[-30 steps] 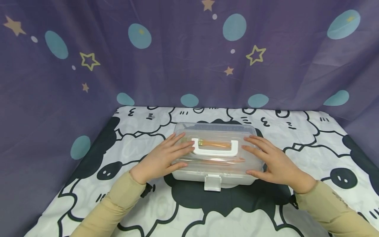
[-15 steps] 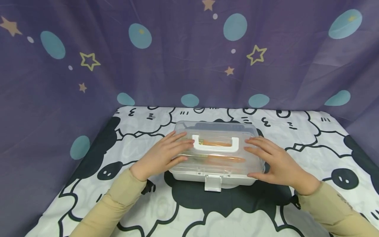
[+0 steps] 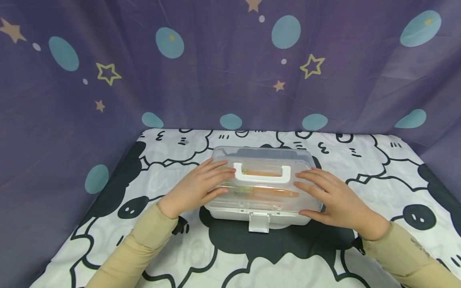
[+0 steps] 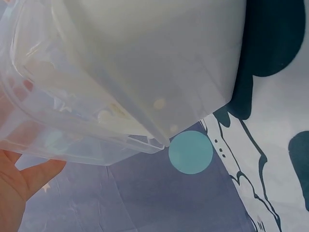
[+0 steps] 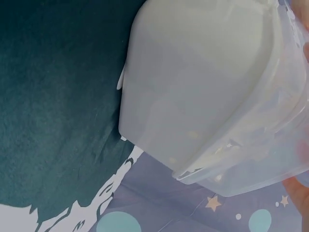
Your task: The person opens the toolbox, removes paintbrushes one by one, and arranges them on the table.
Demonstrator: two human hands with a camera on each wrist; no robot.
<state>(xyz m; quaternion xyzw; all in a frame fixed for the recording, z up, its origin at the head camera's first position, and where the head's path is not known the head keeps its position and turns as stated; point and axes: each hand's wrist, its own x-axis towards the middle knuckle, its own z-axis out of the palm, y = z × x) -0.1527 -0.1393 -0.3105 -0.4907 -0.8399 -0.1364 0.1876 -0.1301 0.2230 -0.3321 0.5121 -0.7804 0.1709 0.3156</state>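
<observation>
A clear plastic lid with a white carry handle covers a white storage box, mid-table. Its front latch hangs unfastened. Both wrist views show the lid rim standing apart from the box rim, the gap narrowing toward the back. Through the plastic show long orange pen-like things. My left hand lies on the lid's left end, fingers nearly straight and spread, fingertips near the handle. Opposite it, my right hand touches the lid's right end, thumb toward the front and fingers extended over the top.
The box stands on a white cloth printed with black cartoon outlines. A purple curtain with stars and blue dots rises behind and on both sides of the table.
The lid and its handle have shifted slightly up and back in the head view, both hands moving with them. The box's white front rim and the orange things show more distinctly.
</observation>
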